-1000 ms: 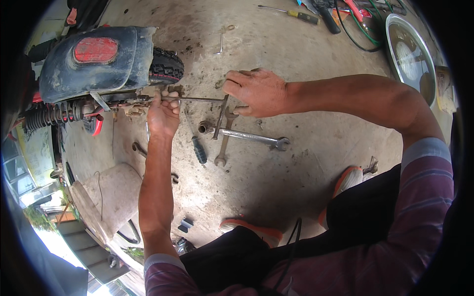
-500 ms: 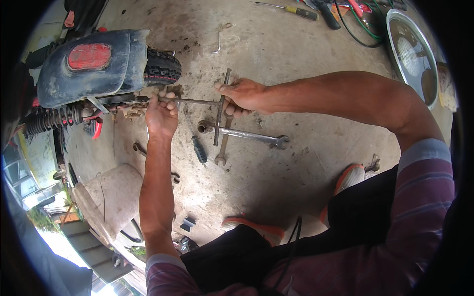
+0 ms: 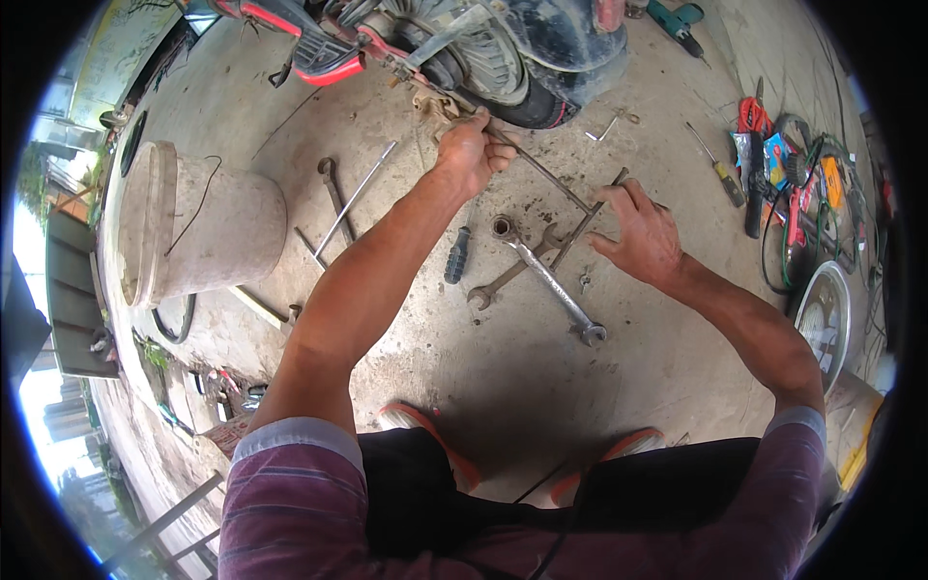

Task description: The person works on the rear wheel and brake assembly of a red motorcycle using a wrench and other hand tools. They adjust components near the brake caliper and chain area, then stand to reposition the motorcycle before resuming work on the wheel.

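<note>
A T-handle wrench (image 3: 546, 174) slants from the underside of the motorcycle's rear (image 3: 483, 58) toward me. My left hand (image 3: 469, 155) is closed round its shaft near the wheel; the wrench's far tip is hidden. At the crossbar, my right hand (image 3: 643, 232) curls its fingers over the upper end, with the thumb a little apart on the near side. Below the crossbar, a long shiny wrench (image 3: 551, 280) lies across a duller open-end wrench (image 3: 510, 275) on the concrete. A dark-handled screwdriver (image 3: 458, 255) rests beside them.
Left stands a dirty white bucket (image 3: 227, 222), near another wrench (image 3: 337, 198) and a thin metal rod (image 3: 358, 203). Rightward are a yellow-handled screwdriver (image 3: 727, 182), a pile of cables and tools (image 3: 802, 184) and a metal basin (image 3: 824, 314). A drill (image 3: 677, 24) lies at the back.
The view has swung left, bringing the bucket into sight. My right hand has loosened and shifted on the crossbar, which has turned; my left hand stays on the shaft.
</note>
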The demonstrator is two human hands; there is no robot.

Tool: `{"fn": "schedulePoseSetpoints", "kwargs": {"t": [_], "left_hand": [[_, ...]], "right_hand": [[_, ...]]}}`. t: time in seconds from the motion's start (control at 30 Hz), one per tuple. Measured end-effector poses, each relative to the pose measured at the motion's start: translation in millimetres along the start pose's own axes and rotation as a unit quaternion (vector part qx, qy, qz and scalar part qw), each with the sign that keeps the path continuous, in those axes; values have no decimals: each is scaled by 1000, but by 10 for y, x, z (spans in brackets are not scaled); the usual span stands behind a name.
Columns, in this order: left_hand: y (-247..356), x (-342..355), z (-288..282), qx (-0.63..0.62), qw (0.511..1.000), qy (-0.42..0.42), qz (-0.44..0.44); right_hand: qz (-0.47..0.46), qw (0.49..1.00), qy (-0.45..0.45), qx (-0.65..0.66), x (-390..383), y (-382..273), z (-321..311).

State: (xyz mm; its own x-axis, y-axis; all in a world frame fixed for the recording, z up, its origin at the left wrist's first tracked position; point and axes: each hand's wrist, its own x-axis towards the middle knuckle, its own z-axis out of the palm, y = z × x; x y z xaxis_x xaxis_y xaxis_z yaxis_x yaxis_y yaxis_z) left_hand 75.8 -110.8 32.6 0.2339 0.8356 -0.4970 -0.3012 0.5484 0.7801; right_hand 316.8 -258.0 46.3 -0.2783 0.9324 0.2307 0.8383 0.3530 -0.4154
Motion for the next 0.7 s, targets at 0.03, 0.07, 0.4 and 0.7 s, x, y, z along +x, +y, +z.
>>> {"fn": "schedulePoseSetpoints", "kwargs": {"t": [0.03,0.07,0.4,0.7], "left_hand": [[6,-15,56,14,1000,2,-8],[-61,97,3,14,1000,-10,-12],[66,-82,-158,-3,998,-50,-22],[47,-128,-100,11,1000,-16,-17]], "right_hand": [[-10,1000,3,-21,-4,2,5],[-36,999,-3,-33,8,33,15],[11,977,-21,211,-22,-11,247],[487,544,-142,668,5,-162,369]]}}
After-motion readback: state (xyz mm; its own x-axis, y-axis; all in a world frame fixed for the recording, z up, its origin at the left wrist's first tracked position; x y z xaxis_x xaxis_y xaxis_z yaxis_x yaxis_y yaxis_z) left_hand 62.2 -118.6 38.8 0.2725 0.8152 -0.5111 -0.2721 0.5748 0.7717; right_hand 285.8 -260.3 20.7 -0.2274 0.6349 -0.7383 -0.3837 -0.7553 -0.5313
